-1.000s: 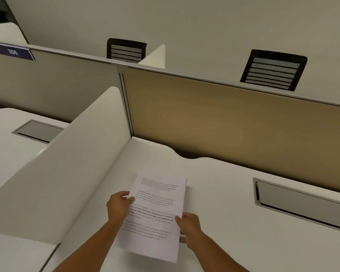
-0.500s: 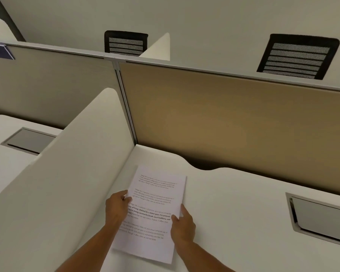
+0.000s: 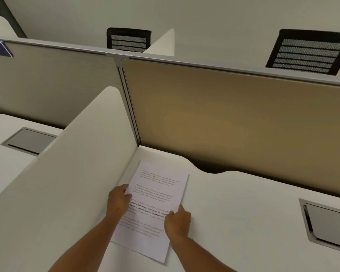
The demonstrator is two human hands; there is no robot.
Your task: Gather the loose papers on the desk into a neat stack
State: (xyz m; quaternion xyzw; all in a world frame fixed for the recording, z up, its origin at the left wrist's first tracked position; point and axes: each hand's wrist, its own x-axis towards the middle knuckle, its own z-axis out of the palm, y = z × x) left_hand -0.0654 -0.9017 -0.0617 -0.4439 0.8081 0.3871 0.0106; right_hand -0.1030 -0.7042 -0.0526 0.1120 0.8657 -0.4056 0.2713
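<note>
White printed papers (image 3: 157, 195) lie flat on the desk (image 3: 234, 222) between both sets of fingers, left hand (image 3: 118, 201) curled on one long edge, right hand (image 3: 178, 220) pinching the other, apparently squaring the stack against the side divider (image 3: 67, 183).

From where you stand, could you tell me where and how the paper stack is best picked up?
Probably by its two long side edges, one hand from each side. The paper stack lies flat on the desk, so pinch the edges where the left hand and right hand already rest; the divider crowds the left side.
</note>
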